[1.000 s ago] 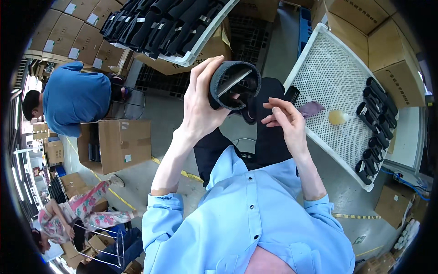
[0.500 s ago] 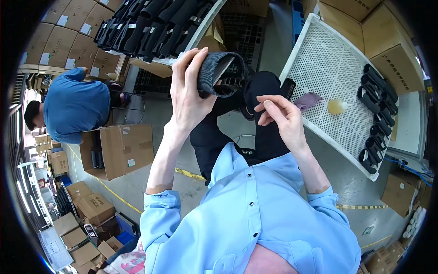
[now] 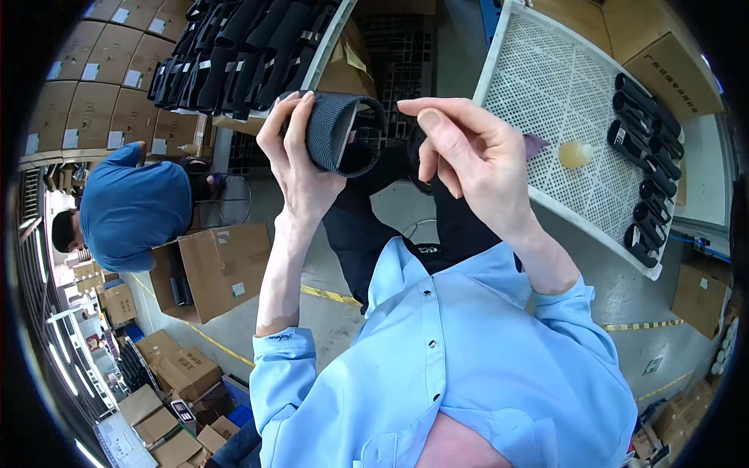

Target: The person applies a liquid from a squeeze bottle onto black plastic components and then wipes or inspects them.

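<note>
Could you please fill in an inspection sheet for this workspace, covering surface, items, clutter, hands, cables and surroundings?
Surface: white perforated tray on the right; black pieces lie along its right side.
Items: dark textured tube, one open end showing, a flat strip inside.
Clutter: bottle with yellowish contents on the tray; purple cloth, partly hidden, at its left edge.
Hands: left hand grips the tube; right hand is beside it, fingers bent, nothing seen held.
Cables: blue cable beyond the tray, lower right.
Surroundings: co-worker in a blue top by an open cardboard box; stacked cartons upper left.
</note>
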The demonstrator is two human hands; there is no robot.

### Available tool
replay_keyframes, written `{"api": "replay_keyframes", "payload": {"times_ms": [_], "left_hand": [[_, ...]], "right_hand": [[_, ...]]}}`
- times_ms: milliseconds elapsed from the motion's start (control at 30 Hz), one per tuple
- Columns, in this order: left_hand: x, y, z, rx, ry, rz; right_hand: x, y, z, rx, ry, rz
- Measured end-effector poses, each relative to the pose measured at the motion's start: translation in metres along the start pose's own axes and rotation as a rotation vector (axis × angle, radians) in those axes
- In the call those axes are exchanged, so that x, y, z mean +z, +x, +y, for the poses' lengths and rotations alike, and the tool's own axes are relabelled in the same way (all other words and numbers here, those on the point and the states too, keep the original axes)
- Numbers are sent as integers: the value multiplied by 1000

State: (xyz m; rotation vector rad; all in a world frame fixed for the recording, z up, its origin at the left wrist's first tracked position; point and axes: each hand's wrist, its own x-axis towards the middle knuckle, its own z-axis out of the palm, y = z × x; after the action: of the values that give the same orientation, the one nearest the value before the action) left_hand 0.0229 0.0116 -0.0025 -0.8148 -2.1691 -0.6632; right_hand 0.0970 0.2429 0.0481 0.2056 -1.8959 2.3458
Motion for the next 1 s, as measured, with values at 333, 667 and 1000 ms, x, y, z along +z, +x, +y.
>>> {"api": "replay_keyframes", "payload": {"times_ms": [333, 667, 1000], "left_hand": [[8, -2, -1, 53, -42, 40], [23, -13, 18, 217, 77, -18], [20, -17, 24, 212, 66, -206]], "right_hand": [[13, -10, 7, 193, -24, -87], [9, 8, 26, 352, -46, -62], [6, -5, 49, 346, 113, -17]]}}
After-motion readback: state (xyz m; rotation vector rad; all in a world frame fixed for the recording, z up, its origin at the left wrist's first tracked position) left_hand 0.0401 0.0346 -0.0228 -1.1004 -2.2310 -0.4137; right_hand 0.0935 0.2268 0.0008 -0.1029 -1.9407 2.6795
